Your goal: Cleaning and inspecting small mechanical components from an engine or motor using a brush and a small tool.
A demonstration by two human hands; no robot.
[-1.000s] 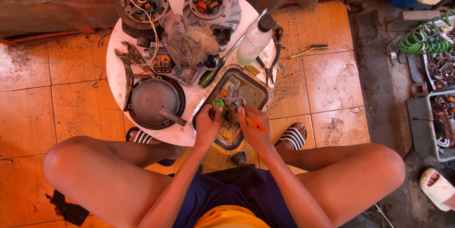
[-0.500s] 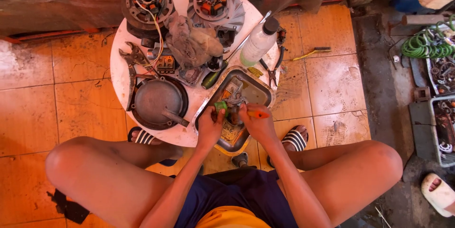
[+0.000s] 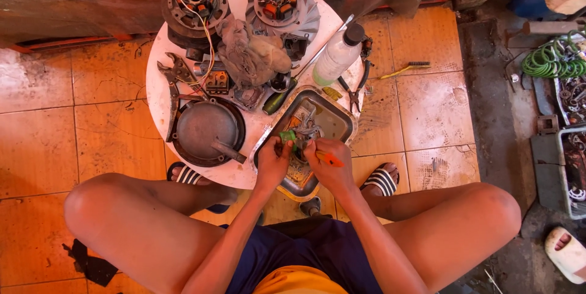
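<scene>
Green-capped small part [image 3: 288, 137] sits pinched in the left hand [image 3: 273, 163] over the metal tray [image 3: 339, 124] on the counter [image 3: 241, 175], while the right hand [image 3: 329, 169], gripping an orange-handled tool [image 3: 329, 159], works it, calling for steady pressure.

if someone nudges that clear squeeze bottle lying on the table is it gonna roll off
Probably it could roll: the bottle lies on its side, round-bodied, near the edge of the table. It looks like thin plastic, so likely light and easily shoved. The pliers beside it might check a roll toward the tray.
</scene>
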